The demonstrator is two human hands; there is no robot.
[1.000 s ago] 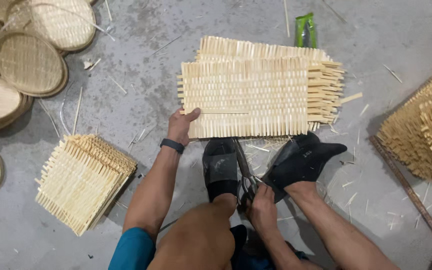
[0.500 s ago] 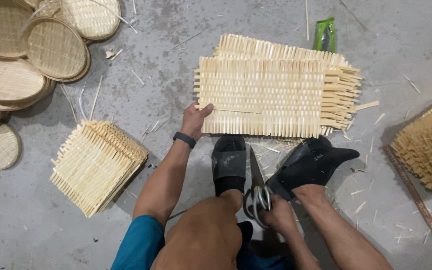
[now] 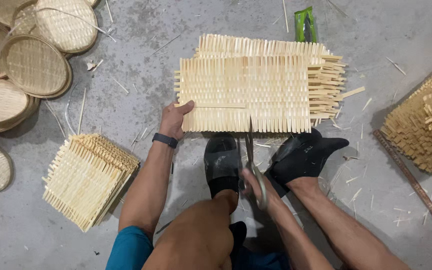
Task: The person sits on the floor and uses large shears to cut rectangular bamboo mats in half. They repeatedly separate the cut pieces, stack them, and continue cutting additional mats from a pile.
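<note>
Left hand (image 3: 175,119) lies palm down with fingers spread on the near left corner of the pale rectangular woven bamboo mat (image 3: 243,92), pressing it to the grey concrete floor (image 3: 141,65); a dark band circles the wrist. Right hand (image 3: 251,181) is closed around the handles of the steel scissors (image 3: 254,160), whose blades point away from the person and meet the mat's near edge, right of the left hand. The mat rests on top of a stack of similar mats, whose loose strip ends jut out on its right side. Two feet in black socks (image 3: 301,157) sit on the floor just near of the mat, one either side of the scissors. A second stack of square woven bamboo mats (image 3: 88,177) lies left and near of the top mat, well apart. Round woven bamboo trays (image 3: 33,65) are piled far to its left. A green packet (image 3: 305,25) lies just beyond its far right corner. A tall heap of woven mats (image 3: 426,120) stands to its right.
</note>
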